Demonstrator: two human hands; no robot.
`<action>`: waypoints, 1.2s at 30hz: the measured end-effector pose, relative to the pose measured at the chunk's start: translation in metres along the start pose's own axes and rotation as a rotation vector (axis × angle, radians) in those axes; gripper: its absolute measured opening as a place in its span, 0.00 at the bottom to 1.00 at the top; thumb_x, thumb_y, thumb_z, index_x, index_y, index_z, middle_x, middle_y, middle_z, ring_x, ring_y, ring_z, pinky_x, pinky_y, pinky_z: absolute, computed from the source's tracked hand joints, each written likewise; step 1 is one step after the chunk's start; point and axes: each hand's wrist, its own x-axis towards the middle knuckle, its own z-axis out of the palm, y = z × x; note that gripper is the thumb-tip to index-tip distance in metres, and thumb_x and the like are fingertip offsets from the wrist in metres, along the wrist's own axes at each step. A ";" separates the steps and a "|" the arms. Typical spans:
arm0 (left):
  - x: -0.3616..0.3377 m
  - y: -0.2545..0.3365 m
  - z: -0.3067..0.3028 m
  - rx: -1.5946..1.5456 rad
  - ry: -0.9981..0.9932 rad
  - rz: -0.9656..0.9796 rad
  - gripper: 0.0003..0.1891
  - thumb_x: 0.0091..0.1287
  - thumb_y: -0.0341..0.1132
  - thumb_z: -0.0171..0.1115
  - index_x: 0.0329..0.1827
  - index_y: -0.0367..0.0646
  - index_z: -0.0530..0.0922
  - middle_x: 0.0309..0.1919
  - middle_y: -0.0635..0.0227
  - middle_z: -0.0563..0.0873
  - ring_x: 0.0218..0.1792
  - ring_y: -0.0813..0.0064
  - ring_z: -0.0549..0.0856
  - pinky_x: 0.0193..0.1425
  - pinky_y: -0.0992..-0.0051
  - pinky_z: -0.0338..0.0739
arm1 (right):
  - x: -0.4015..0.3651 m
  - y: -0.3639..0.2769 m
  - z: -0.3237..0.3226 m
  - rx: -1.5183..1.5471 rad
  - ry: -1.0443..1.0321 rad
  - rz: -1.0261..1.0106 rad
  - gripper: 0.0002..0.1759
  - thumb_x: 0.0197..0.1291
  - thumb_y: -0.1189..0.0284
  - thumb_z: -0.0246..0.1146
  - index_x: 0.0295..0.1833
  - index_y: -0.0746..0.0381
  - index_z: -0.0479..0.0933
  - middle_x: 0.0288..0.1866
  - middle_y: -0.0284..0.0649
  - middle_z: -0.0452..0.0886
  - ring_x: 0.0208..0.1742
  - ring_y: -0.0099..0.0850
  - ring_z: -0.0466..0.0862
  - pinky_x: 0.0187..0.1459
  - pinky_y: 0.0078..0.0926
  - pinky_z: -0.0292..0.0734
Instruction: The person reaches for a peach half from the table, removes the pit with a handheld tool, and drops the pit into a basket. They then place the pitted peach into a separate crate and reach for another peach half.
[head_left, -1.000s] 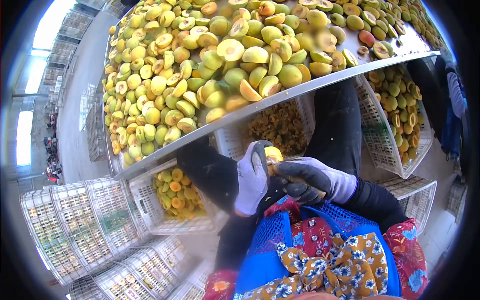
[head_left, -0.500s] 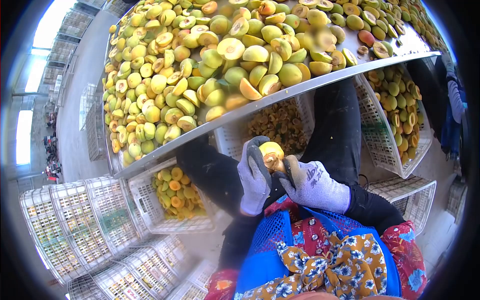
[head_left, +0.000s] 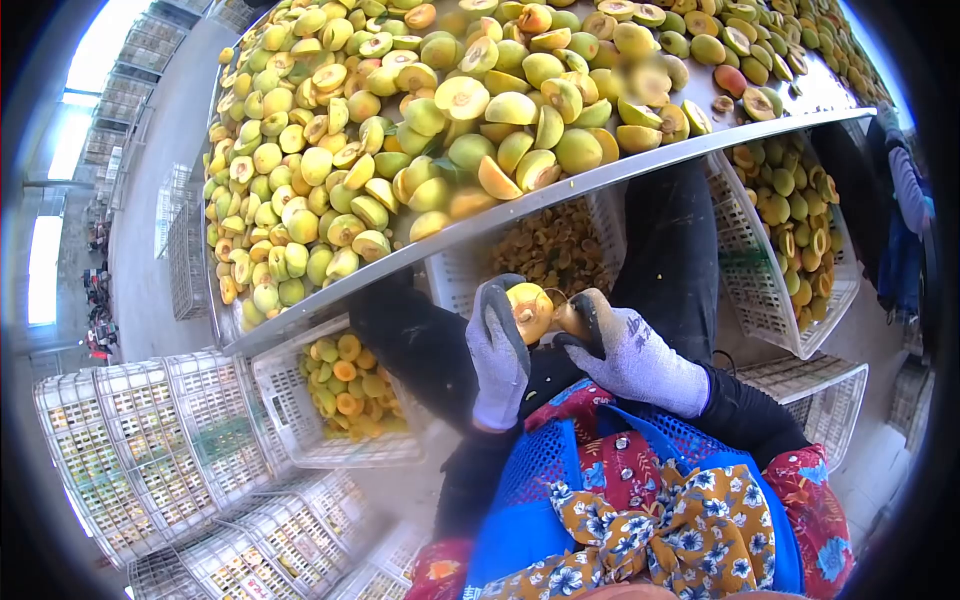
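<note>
My left hand (head_left: pixel 499 358), in a grey glove with a dark palm, is closed round a yellow peach half (head_left: pixel 530 312), its cut side turned toward my right hand. My right hand (head_left: pixel 632 358), gloved too, is pinched on a small brownish tool (head_left: pixel 570 318) with a thin curved wire loop at the fruit's edge. Fingers cover most of this tool. Both hands are above my lap, just below the metal table's edge (head_left: pixel 540 198). Beneath the table, past my hands, a white crate (head_left: pixel 452 285) holds brown pits and scraps (head_left: pixel 555 245).
Halved green-yellow peaches (head_left: pixel 330 190) are heaped on the table. A crate of peach halves (head_left: pixel 735 250) stands at right, another crate (head_left: pixel 285 400) at left. Stacked crates (head_left: pixel 150 440) rise at lower left. Another person's sleeve (head_left: pixel 908 190) shows at far right.
My left hand has turned the peach half, so its cut face shows less. My right hand has drawn slightly away to the right, and the wire loop now shows.
</note>
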 end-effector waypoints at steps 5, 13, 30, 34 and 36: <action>-0.002 -0.005 -0.003 -0.006 -0.007 -0.014 0.19 0.82 0.39 0.41 0.48 0.34 0.78 0.38 0.61 0.83 0.41 0.72 0.82 0.50 0.72 0.76 | 0.004 -0.009 -0.012 -0.124 -0.005 0.019 0.21 0.63 0.67 0.65 0.54 0.66 0.67 0.36 0.52 0.82 0.34 0.50 0.86 0.32 0.44 0.80; -0.006 -0.005 -0.001 -0.009 -0.023 -0.015 0.19 0.82 0.40 0.41 0.49 0.34 0.78 0.40 0.60 0.83 0.42 0.72 0.82 0.51 0.71 0.76 | 0.000 -0.006 0.002 -0.355 -0.165 -0.038 0.21 0.64 0.62 0.64 0.52 0.67 0.68 0.34 0.49 0.81 0.27 0.46 0.85 0.26 0.40 0.79; -0.013 0.005 0.008 0.263 0.058 0.071 0.19 0.82 0.42 0.44 0.48 0.35 0.79 0.38 0.63 0.84 0.40 0.75 0.82 0.49 0.74 0.77 | 0.000 -0.003 0.006 -0.230 -0.205 -0.052 0.19 0.66 0.64 0.62 0.48 0.69 0.67 0.29 0.49 0.80 0.26 0.42 0.85 0.26 0.38 0.79; -0.010 0.003 0.010 0.248 0.032 0.041 0.19 0.82 0.39 0.43 0.46 0.35 0.79 0.37 0.62 0.84 0.39 0.74 0.82 0.48 0.73 0.77 | 0.003 -0.002 0.001 -0.339 -0.244 -0.073 0.18 0.65 0.65 0.62 0.47 0.69 0.67 0.26 0.49 0.80 0.27 0.42 0.85 0.26 0.38 0.79; -0.009 0.006 0.009 0.212 0.007 -0.006 0.19 0.82 0.39 0.42 0.45 0.34 0.79 0.36 0.62 0.84 0.39 0.73 0.82 0.47 0.73 0.77 | 0.003 -0.007 -0.005 -0.426 -0.247 -0.089 0.19 0.64 0.66 0.62 0.47 0.70 0.67 0.25 0.50 0.80 0.27 0.43 0.85 0.26 0.39 0.78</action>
